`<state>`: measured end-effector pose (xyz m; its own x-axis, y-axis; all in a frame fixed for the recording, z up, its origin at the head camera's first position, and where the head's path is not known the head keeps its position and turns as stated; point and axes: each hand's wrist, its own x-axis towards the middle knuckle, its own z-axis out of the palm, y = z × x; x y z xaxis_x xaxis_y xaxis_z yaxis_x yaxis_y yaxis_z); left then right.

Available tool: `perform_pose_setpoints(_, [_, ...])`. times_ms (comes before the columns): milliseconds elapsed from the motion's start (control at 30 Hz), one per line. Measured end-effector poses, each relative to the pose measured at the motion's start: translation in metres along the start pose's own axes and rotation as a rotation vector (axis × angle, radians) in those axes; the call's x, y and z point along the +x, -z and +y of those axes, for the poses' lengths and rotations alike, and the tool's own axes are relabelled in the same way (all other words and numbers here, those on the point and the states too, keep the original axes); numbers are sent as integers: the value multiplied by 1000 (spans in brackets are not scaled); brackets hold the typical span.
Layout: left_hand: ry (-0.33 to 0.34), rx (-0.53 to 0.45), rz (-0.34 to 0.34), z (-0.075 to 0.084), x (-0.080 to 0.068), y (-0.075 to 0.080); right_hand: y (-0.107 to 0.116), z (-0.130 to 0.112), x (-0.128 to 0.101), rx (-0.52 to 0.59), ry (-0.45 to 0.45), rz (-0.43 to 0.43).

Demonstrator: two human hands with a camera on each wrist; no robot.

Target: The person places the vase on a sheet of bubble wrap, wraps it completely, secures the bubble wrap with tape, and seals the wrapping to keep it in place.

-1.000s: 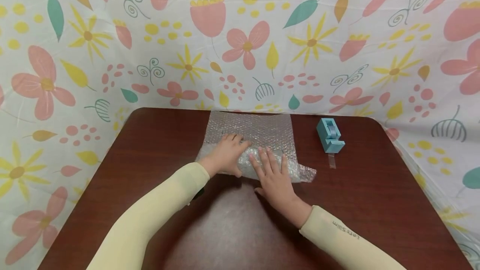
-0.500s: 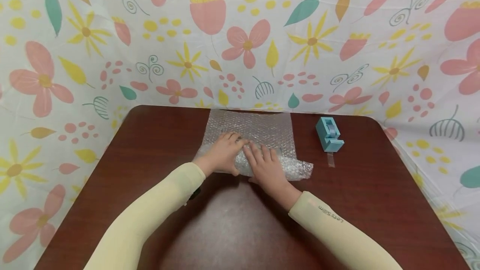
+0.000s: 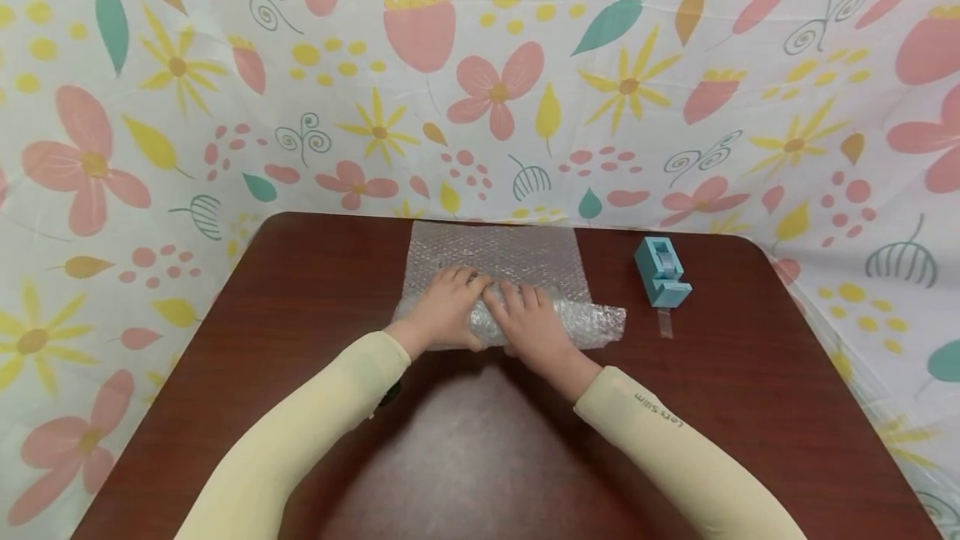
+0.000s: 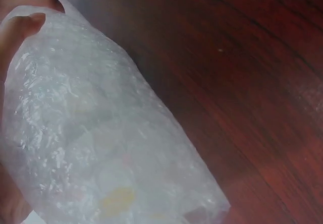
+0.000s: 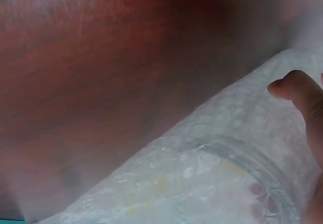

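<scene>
A roll of bubble wrap [image 3: 588, 323] lies crosswise on the table, its flat bubble wrap sheet [image 3: 495, 248] stretching behind it to the far edge. My left hand [image 3: 442, 308] grips the roll left of its middle, fingers over the top and thumb on the near side. Close beside it, my right hand [image 3: 532, 327] holds the roll with bent fingers. In the left wrist view, a thumb [image 4: 25, 27] presses the cloudy wrap. The right wrist view shows the right thumb [image 5: 298, 90] on the roll and a clear curved rim [image 5: 252, 158] through the layers; the wrapped thing is mostly hidden.
A light blue tape dispenser [image 3: 662, 273] stands at the back right, with a strip of tape [image 3: 665, 323] hanging toward the front. The dark wooden table [image 3: 750, 407] ends at a flower-patterned cloth [image 3: 300, 48] behind and at both sides.
My right hand has slid left toward my left hand, its spread fingers now bent over the roll. The roll has turned slightly away from me, and its loose right end has shifted up.
</scene>
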<state>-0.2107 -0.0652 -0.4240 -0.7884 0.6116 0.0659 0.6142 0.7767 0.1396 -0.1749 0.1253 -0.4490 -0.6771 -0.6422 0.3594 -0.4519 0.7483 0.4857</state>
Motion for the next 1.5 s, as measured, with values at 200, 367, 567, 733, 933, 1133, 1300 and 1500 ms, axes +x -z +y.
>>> perform_pose_setpoints(200, [-10,10,-30,-5,5,1,3,3,6,79,-6,-70])
perform_pose_setpoints(367, [-48,7,-83,-3,11,8,9,4,5,203,-53,-214])
perform_pose_setpoints(567, [-73,-18,-162,2,12,16,16,5,2,322,-88,-304])
perform_pose_setpoints(733, [-74,-54,-184,1,9,18,20,8,3,327,-49,-250])
perform_pose_setpoints(933, [-73,-78,-221,4,10,19,21,10,-2,422,-49,-234])
perform_pose_setpoints(1133, [-79,-6,-256,14,17,20,17,11,-14,506,-94,-207])
perform_pose_setpoints(1300, [-45,-26,-270,15,16,22,17,12,-13,512,-96,-226])
perform_pose_setpoints(1500, [-34,88,-208,25,2,19,18,7,-13,467,-111,-310])
